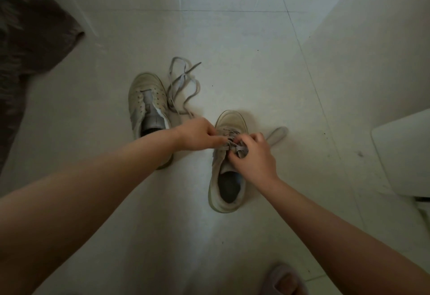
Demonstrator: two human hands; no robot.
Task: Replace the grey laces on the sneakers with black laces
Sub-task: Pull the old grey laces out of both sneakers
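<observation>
While both hands work at its lacing, the right sneaker (pixel 229 173) stands on the tiled floor (pixel 232 27), toe pointing away, heel opening nearest the camera.

Head view, items:

- Right sneaker: pale, worn upper; grey lace (pixel 232 136) partly threaded across the eyelets, with one loose end (pixel 278 133) lying out on the floor to the right of the toe.
- Left hand (pixel 197 134): reaches in from the left, fingers curled and pinching the grey lace at the upper eyelets.
- Right hand (pixel 252 157): over the tongue area, fingers curled round a bunched part of the same lace.
- Left sneaker (pixel 149 108): stands to the left and slightly farther off, unlaced, eyelets bare, grey tongue showing; its heel is hidden behind the left forearm.
- Removed lace (pixel 183 85): grey, lying in loose loops on the floor just beside the left sneaker's right flank, between the two shoes and farther away.
- Slipper (pixel 285 278): grey, on a foot at the bottom edge.
- Dark fabric (pixel 28 39): blurred, upper left.
- White object (pixel 404 152): right edge, rounded corner; kind cannot be told.
</observation>
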